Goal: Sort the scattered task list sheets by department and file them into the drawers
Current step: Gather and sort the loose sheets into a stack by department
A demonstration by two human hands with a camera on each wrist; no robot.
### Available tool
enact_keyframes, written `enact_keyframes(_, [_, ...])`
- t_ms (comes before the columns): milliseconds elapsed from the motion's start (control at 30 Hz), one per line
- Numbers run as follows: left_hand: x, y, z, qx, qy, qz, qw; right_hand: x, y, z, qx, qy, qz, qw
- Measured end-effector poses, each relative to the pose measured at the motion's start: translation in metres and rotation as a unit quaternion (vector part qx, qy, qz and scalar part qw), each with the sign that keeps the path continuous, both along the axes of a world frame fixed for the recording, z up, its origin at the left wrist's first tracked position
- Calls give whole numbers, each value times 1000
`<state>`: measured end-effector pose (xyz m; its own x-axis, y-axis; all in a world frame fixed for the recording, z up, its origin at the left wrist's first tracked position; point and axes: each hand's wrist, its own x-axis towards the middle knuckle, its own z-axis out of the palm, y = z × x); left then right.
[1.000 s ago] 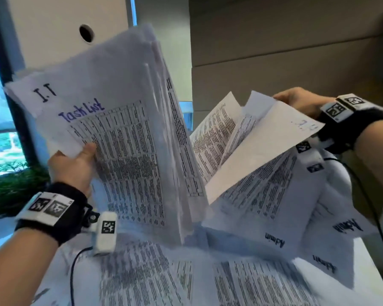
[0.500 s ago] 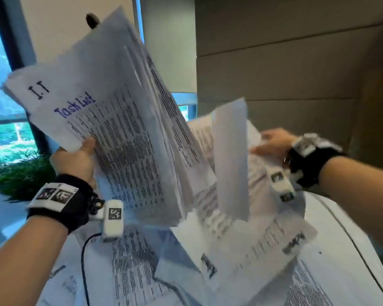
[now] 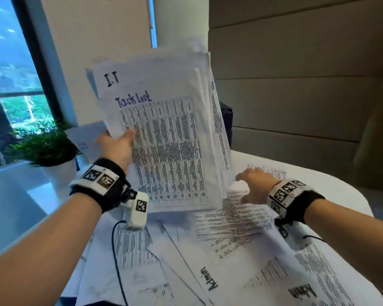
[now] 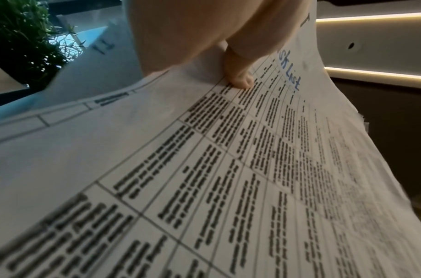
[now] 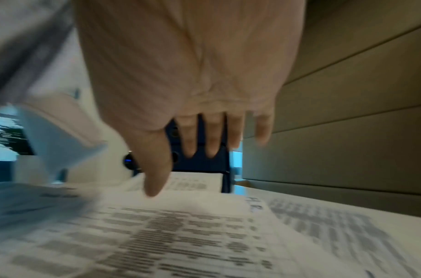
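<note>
The white rounded bench [image 3: 332,184] carries loose printed Admin sheets [image 3: 241,268]. Your left hand [image 3: 117,149] pinches the upright I.T stack [image 3: 164,138] clear of them, while your right hand [image 3: 255,186], grip spread, hovers above another sheet.

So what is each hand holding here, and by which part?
The left hand grips the I.T stack by its left edge, thumb on the front. The right hand holds nothing, fingers spread above the loose sheets.

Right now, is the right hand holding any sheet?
No: in the right wrist view the right hand is open, fingers straight, above the loose sheets, pinching none.
</note>
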<state>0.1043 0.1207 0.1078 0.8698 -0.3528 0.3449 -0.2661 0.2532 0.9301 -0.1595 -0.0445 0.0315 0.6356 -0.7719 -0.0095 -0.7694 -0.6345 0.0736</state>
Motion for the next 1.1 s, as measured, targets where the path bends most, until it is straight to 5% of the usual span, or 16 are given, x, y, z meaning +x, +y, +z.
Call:
enact_keyframes(100, [-13, 0, 0, 3, 0, -20, 1000, -1, 46, 1, 114, 77, 100, 985])
enact_keyframes(200, [-28, 3, 0, 4, -13, -26, 1000, -14, 80, -3, 186, 124, 85, 971])
enact_keyframes(400, [-54, 12, -4, 23, -57, -38, 997, -53, 95, -13, 125, 153, -63, 978])
enact_keyframes(600, [-75, 23, -6, 18, -46, -64, 997, -52, 108, -40, 163, 144, -158, 963])
enact_keyframes(800, [-80, 37, -4, 7, -52, -67, 996, -75, 103, -37, 184, 27, -150, 971])
enact_keyframes(1100, [-64, 49, -5, -2, -43, -60, 997, -72, 111, -20, 152, 92, -177, 968])
